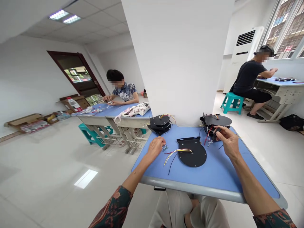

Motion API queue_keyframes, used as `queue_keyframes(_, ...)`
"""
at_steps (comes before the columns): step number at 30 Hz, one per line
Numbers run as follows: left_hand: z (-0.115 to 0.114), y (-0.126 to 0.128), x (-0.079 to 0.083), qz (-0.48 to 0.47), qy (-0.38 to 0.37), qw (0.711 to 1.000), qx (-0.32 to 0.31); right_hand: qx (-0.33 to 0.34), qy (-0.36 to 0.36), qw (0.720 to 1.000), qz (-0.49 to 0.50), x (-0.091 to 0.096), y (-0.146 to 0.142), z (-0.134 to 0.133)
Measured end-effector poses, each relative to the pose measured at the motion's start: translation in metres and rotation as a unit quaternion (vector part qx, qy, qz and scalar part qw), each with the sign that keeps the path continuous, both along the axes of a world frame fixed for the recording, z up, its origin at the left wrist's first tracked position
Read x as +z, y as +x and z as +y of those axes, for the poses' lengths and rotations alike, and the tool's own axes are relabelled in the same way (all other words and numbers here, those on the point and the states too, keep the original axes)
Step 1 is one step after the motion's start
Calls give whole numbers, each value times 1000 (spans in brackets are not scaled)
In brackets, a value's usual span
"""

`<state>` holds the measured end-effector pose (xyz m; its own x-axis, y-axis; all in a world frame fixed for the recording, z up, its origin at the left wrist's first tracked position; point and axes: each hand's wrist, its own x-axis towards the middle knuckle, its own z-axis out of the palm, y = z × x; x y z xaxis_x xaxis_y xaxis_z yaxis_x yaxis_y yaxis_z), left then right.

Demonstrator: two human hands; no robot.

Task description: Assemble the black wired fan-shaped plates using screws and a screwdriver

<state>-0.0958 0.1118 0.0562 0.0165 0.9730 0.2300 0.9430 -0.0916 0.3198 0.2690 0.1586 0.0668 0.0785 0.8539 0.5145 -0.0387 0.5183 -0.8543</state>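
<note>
My right hand [228, 142] pinches a small black part [215, 134] above the right side of the table; its exact kind is unclear. My left hand [156, 147] rests at the left, fingertips drawn together at a small pile of screws [165, 148]; whether a screw is between them is hidden. Between my hands lies a flat black plate [193, 154], rounded at the near end, with a slotted, bent edge at the far end. Yellow, white, red and black wires [174, 153] come out of its middle.
Stacked black plates with wires stand at the table's far left [159, 124] and far right [217, 120]. A white pillar [180, 63] rises just behind the blue table [213, 177]. Two people sit at other desks, one on the left [124, 91], one on the right [249, 72].
</note>
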Motion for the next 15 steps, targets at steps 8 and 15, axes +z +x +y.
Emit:
queue_keyframes(8,-20,6,-14,5,81,997,-12,1,-5,1000,14,4,-1,-3)
queue_keyframes(15,-34,103,-7,50,111,971,-207,3,-13,1000,16,7,-3,-5)
